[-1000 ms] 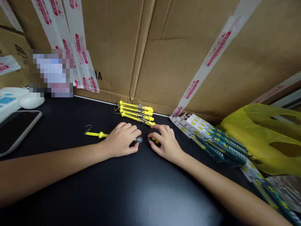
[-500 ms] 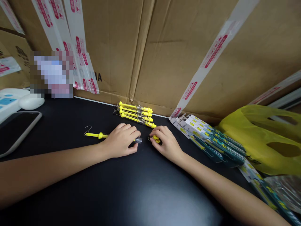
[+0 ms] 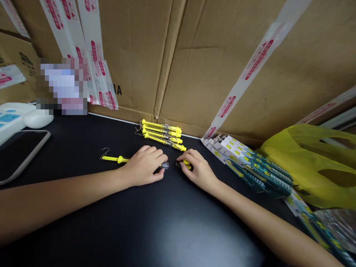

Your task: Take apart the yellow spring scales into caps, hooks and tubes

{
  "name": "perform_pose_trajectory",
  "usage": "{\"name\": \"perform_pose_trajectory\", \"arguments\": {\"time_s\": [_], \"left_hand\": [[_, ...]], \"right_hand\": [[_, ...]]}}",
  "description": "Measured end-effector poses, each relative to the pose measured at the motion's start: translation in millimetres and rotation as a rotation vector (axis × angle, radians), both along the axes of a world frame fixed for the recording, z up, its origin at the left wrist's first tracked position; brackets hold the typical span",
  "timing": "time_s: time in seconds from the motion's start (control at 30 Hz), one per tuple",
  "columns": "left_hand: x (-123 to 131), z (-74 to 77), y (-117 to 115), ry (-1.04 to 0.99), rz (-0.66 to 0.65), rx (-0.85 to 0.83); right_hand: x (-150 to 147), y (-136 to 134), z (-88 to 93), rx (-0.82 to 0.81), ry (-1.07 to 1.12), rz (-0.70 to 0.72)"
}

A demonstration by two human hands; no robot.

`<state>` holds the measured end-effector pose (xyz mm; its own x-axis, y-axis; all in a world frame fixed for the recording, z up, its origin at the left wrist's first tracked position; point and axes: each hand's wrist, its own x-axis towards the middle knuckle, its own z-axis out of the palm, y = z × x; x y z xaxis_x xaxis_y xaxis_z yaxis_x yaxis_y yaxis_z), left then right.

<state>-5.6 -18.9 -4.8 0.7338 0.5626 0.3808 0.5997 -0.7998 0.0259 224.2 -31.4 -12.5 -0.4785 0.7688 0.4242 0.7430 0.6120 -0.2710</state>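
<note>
My left hand [image 3: 147, 166] is wrapped around a tubular spring scale [image 3: 110, 158] lying along the black table. Its yellow rod and wire hook stick out to the left, and its clear tube end shows past my fingertips. To the right, the bent fingers of my right hand [image 3: 198, 167] close over a small yellow part [image 3: 187, 162] with a bit of dark metal beside it. Much of that part is hidden under the fingers. Behind both hands, several yellow spring scales [image 3: 164, 139] lie side by side, hooks to the left.
A large taped cardboard box [image 3: 139, 55] stands along the back edge. On the right are packaged spring scales [image 3: 250, 163] in printed boxes and a yellow plastic bag [image 3: 294, 148]. A phone [image 3: 22, 155] and a white power strip [image 3: 11, 115] lie at left.
My right fingers have shifted slightly on the small yellow part, whose visible portion looks different. My left hand keeps its hold on the spring scale. The whole view has moved a little.
</note>
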Motion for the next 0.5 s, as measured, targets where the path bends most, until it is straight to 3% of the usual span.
{"name": "perform_pose_trajectory", "arguments": {"time_s": [0.27, 0.5], "left_hand": [[-0.5, -1.2, 1.0, 0.001, 0.003, 0.005], [1.5, -0.5, -1.6, 0.022, 0.070, 0.017]], "right_hand": [[-1.5, 0.7, 5.1, 0.066, 0.114, 0.025], [-9.1, 4.5, -0.7, 0.081, 0.059, 0.210]]}}
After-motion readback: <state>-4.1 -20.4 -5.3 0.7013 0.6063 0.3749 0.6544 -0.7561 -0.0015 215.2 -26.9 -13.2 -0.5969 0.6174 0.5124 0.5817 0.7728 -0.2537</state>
